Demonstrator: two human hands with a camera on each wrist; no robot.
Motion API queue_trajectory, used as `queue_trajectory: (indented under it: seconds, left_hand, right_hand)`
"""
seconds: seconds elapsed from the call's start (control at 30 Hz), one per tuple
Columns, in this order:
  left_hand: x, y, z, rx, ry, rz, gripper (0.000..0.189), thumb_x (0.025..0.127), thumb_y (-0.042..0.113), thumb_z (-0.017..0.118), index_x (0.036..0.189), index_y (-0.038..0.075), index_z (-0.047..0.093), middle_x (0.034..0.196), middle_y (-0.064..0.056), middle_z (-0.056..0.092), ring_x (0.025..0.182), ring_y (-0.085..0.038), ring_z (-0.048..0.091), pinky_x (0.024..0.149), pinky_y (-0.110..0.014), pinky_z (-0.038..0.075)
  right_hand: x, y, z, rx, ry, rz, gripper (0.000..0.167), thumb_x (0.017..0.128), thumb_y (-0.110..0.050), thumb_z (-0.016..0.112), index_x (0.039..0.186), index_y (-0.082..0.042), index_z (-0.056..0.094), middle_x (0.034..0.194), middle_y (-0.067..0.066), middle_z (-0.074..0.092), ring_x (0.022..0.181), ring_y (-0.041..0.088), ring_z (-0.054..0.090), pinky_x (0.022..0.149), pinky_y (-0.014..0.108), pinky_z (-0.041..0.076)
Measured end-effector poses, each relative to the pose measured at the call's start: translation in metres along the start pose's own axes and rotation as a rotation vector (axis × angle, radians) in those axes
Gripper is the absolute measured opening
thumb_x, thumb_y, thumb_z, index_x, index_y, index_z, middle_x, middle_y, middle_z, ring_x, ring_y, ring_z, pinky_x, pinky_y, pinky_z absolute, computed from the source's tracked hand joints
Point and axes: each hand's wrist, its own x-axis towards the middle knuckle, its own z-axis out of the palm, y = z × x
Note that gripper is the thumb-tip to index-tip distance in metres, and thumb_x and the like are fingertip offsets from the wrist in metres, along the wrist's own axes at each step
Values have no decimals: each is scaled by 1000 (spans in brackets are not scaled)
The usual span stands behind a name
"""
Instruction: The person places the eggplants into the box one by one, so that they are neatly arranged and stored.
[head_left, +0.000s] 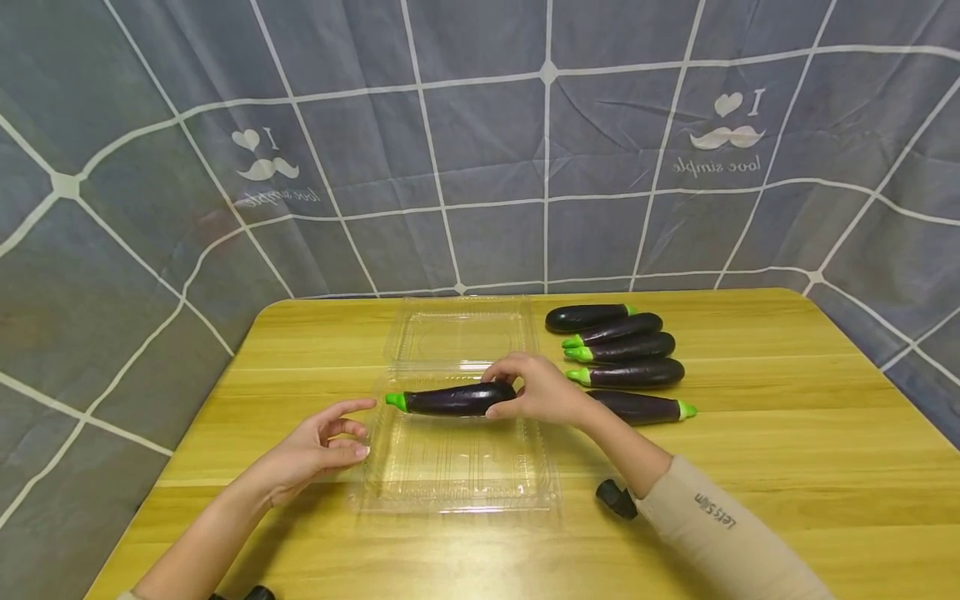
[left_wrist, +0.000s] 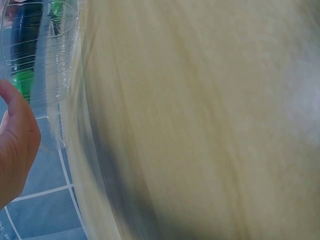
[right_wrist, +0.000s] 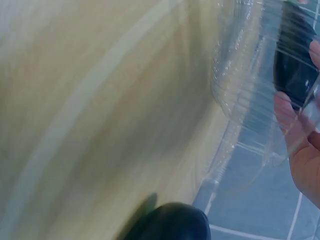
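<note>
An eggplant (head_left: 453, 401) with a green stem end lies level over the clear plastic clamshell box (head_left: 457, 492), its stem pointing left. My right hand (head_left: 536, 392) grips its thick end between thumb and fingers; in the right wrist view the dark eggplant (right_wrist: 294, 60) shows through the clear plastic. Just left of the stem, my left hand (head_left: 318, 446) is spread with thumb and fingers apart, holding nothing. The left wrist view catches part of that hand (left_wrist: 17, 145) beside the box wall. Whether the eggplant touches the box floor, I cannot tell.
The box's lid (head_left: 461, 333) lies folded back behind its base. Several more eggplants (head_left: 630, 348) sit in a column on the wooden table (head_left: 787, 433) at the right, one partly behind my right forearm. A grey checked curtain (head_left: 495, 167) hangs behind the table.
</note>
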Motion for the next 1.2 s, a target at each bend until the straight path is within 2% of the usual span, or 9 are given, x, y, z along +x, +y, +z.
queue_trajectory:
  seconds: [0.27,0.37,0.57,0.83,1.0,1.07,1.2]
  left_hand:
    - [-1,0,-1,0,-3,-2,71,88,9,63,145,0,21,107,-10,41,92,-17,54,81,-30,51]
    - [-1,0,-2,1,-3,-2,71,88,8,63,145,0,21,107,-9,41,93,-18,54,82,-30,51]
    - [0,0,-3,-8,4,0,72,88,8,64,145,0,21,106,-8,43,92,-17,55,81,-30,51]
    - [1,2,-2,-5,0,-6,72,88,8,64,145,0,20,106,-8,44,93,-17,55,82,-30,51]
    - [2,4,-2,-10,-1,-9,73,88,9,64,145,-1,20,106,-8,44,90,-15,55,80,-29,51]
    - [1,4,-2,-12,1,-10,73,88,9,64,145,-1,20,106,-8,44,90,-15,55,80,-29,51]
    - [1,3,-2,-9,5,-13,72,88,9,64,145,-1,20,107,-9,43,92,-17,54,81,-30,51]
  right_hand:
    - [-2,-6,6,-75,11,38,39,74,-24,80,107,-8,66,101,2,62,88,17,55,65,21,49]
    - [-2,-6,7,-111,1,49,39,75,-26,79,108,-8,67,101,2,63,83,14,56,65,21,48]
    - [0,-3,12,-230,-10,3,39,74,-27,79,107,-9,69,99,1,67,75,11,56,64,24,45]
    - [-4,-4,16,-298,20,-17,40,73,-24,81,107,-8,67,102,4,66,92,18,61,78,33,50]
    - [-6,-4,19,-379,17,-52,37,73,-24,81,103,-9,67,100,4,66,91,20,62,78,36,51]
    - [-7,-5,19,-380,5,-55,36,73,-23,80,103,-9,67,100,4,66,90,19,62,77,36,51]
    - [-6,-5,18,-305,-1,-24,36,73,-19,80,106,-9,67,103,3,66,94,18,61,80,32,50]
